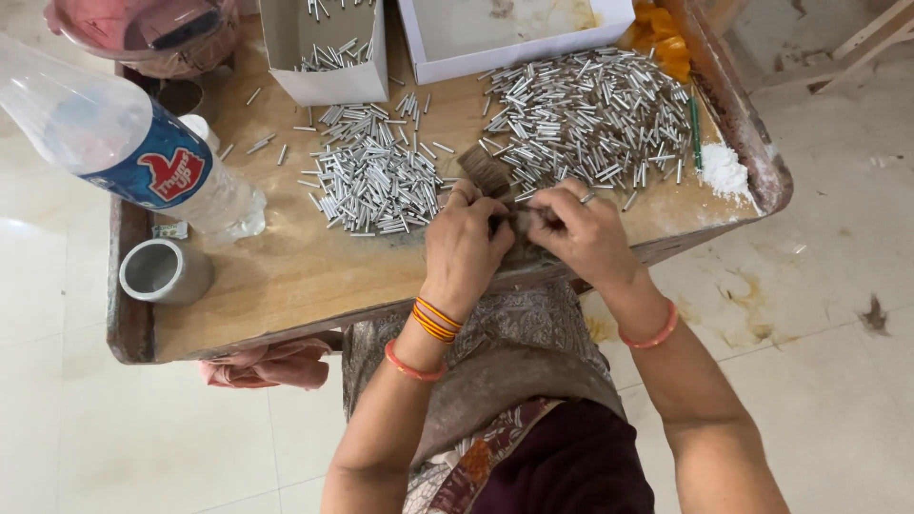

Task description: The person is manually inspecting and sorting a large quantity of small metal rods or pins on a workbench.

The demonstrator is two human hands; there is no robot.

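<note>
— Fingertips (503, 221) of both hands are being pressed together at the middle of the frame, where something small and dark is being pinched between them; what exactly is being pinched cannot be told.

— Where are the hands being held?

— The left hand (464, 246) and the right hand (583, 231) are being kept touching at the near edge of the wooden tray (286, 276), just below a small dark brown block (484, 171).

— And the metal pieces?

— 2 heaps of short silver tubes are being shown: the left heap (376, 176) is lying just above the left hand, and the larger right heap (595, 114) is lying above the right hand, with the block between them.

— What else is being seen?

— A clear plastic bottle (124, 138) is lying at the upper left, a short metal cup (164, 271) is standing at the left of centre, 2 white boxes are being seen along the top edge, the narrow box (333, 67) holding more tubes and the wide box (514, 33) beside it, and white powder (724, 171) is lying at the tray's right end.
</note>
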